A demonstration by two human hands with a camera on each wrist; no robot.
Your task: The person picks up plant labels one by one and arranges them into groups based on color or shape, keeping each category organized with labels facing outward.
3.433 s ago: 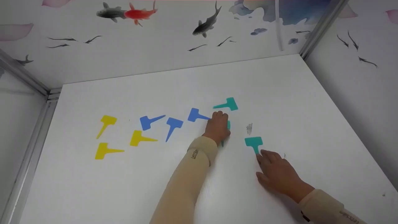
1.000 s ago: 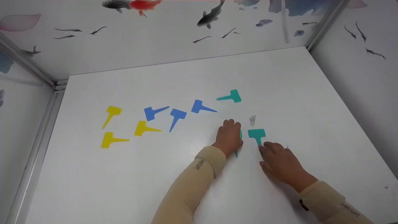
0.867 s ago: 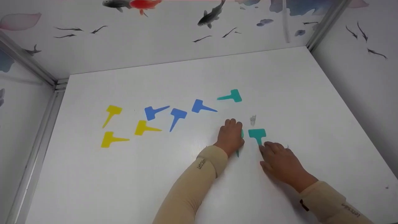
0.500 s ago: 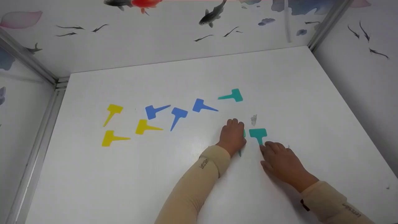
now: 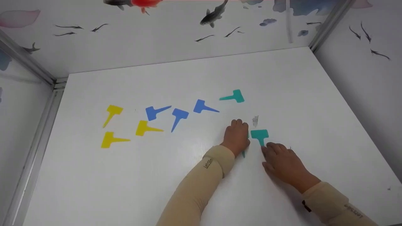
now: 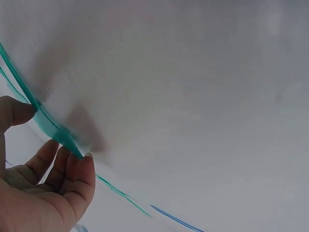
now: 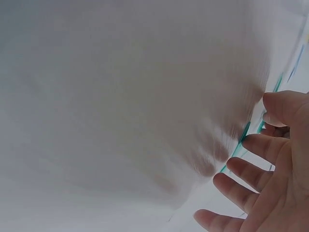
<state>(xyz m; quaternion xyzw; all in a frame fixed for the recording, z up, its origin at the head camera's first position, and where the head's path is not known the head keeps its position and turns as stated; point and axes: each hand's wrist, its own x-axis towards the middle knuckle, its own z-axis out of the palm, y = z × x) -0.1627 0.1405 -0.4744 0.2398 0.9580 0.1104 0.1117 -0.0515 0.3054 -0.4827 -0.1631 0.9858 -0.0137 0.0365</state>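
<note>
My left hand grips a green T-shaped plant label between thumb and fingers, low over the table. From the head it mostly hides this label; the pointed tip and a sliver of the head show. Just right of it lies another green plant label. The fingers of my right hand rest at its stem, spread and loosely bent, covering the stem's lower end. Farther back lies a third green label, stem pointing left.
On the white table lie blue plant labels left of the hands and yellow ones farther left. A grey smudge marks the surface behind the right green label. Printed walls bound the table at the back and sides.
My left hand has slid its green label rightward and slightly nearer, away from the blue label, close to the other green one. My right hand has stayed at its label; the head view shifted slightly.
</note>
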